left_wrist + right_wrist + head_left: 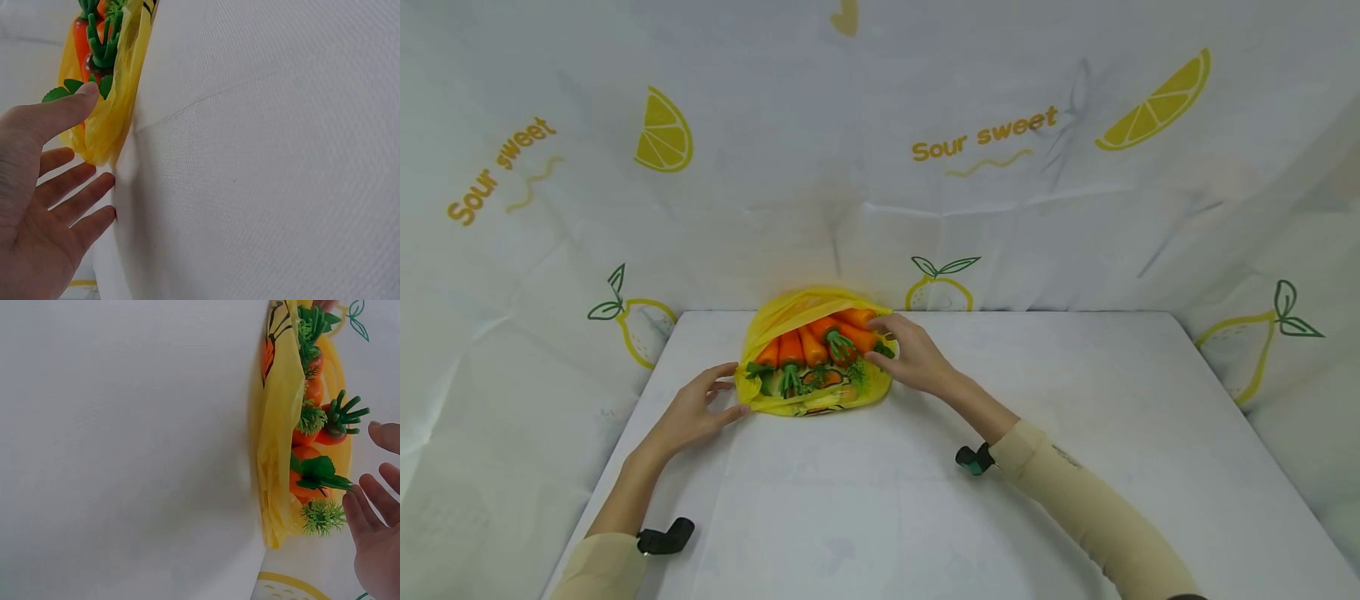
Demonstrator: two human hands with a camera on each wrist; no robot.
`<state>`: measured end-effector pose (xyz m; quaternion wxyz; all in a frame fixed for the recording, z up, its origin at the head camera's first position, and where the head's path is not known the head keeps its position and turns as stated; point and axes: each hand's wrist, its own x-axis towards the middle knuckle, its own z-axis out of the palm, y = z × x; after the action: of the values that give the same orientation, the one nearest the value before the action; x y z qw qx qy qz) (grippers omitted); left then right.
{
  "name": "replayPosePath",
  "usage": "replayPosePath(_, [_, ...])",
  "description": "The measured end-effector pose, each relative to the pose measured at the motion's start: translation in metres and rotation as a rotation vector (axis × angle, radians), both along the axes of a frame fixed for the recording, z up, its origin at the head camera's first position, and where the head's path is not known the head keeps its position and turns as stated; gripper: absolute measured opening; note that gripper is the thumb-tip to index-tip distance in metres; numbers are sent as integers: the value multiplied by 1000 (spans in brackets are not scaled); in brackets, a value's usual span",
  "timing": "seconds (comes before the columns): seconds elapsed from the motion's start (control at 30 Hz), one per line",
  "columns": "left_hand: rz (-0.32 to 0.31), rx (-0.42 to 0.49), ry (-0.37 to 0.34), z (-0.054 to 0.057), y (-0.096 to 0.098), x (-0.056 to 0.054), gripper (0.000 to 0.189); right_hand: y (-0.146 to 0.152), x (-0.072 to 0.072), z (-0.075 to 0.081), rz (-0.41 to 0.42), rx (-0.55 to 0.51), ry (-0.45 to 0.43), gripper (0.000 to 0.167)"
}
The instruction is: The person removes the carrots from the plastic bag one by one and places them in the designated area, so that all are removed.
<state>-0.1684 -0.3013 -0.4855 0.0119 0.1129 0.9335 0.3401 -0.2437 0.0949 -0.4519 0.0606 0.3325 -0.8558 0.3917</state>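
Observation:
A yellow plastic bag (784,310) lies near the back of the table, its mouth facing the front. Inside it are several orange carrots (814,347) with green tops, which look like toy ones. My left hand (694,412) is at the bag's left edge, fingers loosely spread; in the left wrist view its thumb is by the green leaves (57,94). My right hand (917,354) is at the bag's right side, fingers extended near the carrots. In the right wrist view, its fingertips are close to a leafy top (319,472). Neither hand grips anything.
The white table (880,517) reaches toward me and to the right. Behind it hangs a white cloth (820,192) printed with lemons and lettering. A black wrist camera (667,537) sits on the left forearm, and another camera (975,459) on the right.

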Motion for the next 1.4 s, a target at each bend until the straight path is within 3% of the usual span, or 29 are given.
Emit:
replayPosePath(0.5, [-2,-16,-8,-2,-1,-4,77,-11,-6,-9,-58,47,-40,48])
replayPosePath(0.9, [-7,0,9,-4,-1,-3,75,-17,-10,-21,-123,74,-19,45])
replayPosePath(1.4, [7,-16,-5,-7,-2,-1,77,-21,-11,-30,-186,77,-78,41])
